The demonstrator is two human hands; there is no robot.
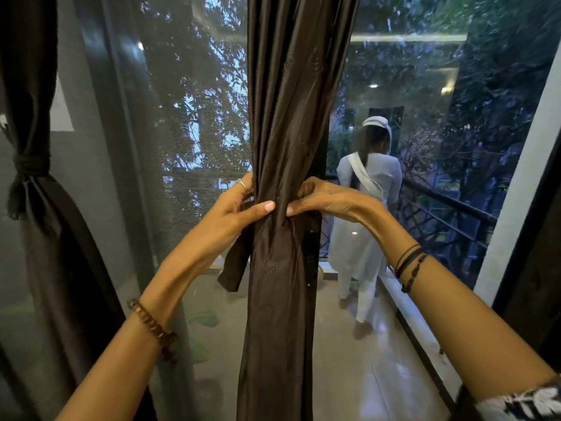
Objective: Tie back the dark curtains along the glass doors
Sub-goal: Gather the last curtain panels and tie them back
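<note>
Left hand and right hand clamp the bunched, glossy dark curtain — flat fabric tie-band dangling left

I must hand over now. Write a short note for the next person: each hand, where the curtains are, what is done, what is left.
Left hand: grips the gathered middle curtain, thumb across its front.
Right hand: grips the same bunch from the other side, fingers curled behind.
Tie strip: hangs loose below the left hand, not knotted.
Done: left curtain is already tied with a knot.
Left: wrap the strip round the middle curtain and knot it. Other curtains are out of view.
</note>
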